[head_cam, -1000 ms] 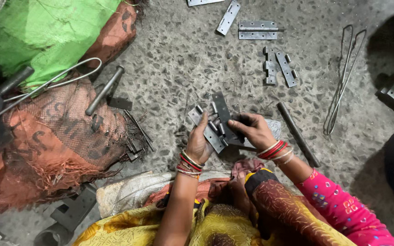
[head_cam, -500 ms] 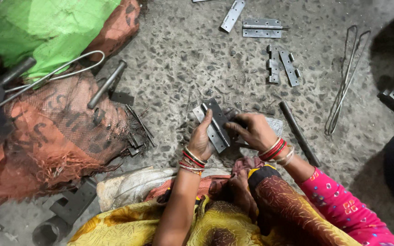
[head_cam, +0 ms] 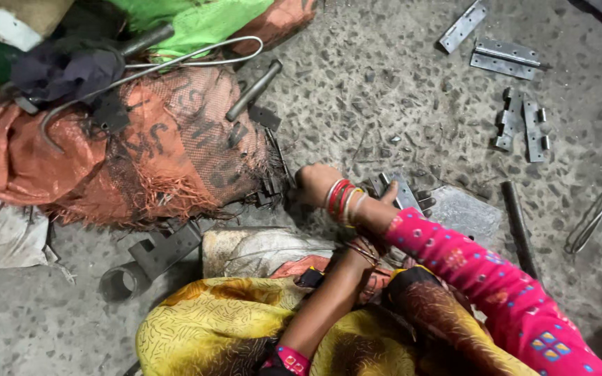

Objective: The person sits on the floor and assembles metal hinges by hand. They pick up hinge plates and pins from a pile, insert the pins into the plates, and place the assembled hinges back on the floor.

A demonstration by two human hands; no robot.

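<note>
Person sits on the floor, arms crossed over the lap. Left hand is mostly hidden under the pink sleeve; it seems to steady the grey hinge, grip not readable. The hinge lies on the floor just left of a flat plate, long axis running away from the person, far end leaning left (knuckle side unclear). Right hand reaches across to small parts at the orange sack, fingers curled down; can't tell if pinching anything. Further out: a dark rod and spare leaves, probably spread out for easy picking.
</note>
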